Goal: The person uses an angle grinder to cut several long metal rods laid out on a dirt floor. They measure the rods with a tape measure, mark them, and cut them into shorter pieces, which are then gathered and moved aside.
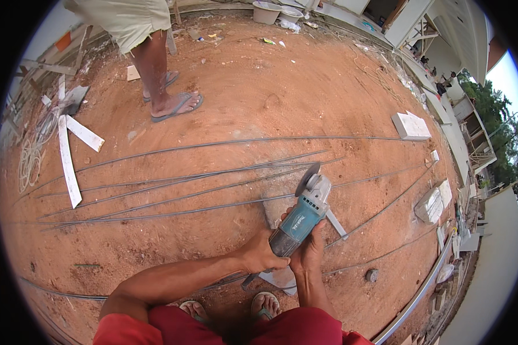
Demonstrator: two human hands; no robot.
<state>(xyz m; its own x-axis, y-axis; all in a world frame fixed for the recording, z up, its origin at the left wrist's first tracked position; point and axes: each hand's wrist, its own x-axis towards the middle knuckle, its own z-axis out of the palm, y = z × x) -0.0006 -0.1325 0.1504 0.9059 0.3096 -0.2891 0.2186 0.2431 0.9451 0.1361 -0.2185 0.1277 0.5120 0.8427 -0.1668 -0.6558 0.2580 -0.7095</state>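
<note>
A teal and grey angle grinder (296,224) is held at a tilt in front of me, its disc (305,179) at the upper end. My left hand (265,253) grips the dark rear of its body. My right hand (309,247) holds the teal body from the right and underneath, with some fingers hidden behind it. Several thin steel bars (178,187) lie across the reddish dirt (224,86) beyond the tool. Below the grinder are a grey concrete piece (276,213) and a pale strip (336,224) sticking out at the right.
Another person's bare leg and sandalled foot (172,109) stand at upper left. White boards (69,161) and coiled cord (29,161) lie left. White blocks (408,126) and a long metal channel (414,293) lie right. Basins (265,14) sit by a building at the back.
</note>
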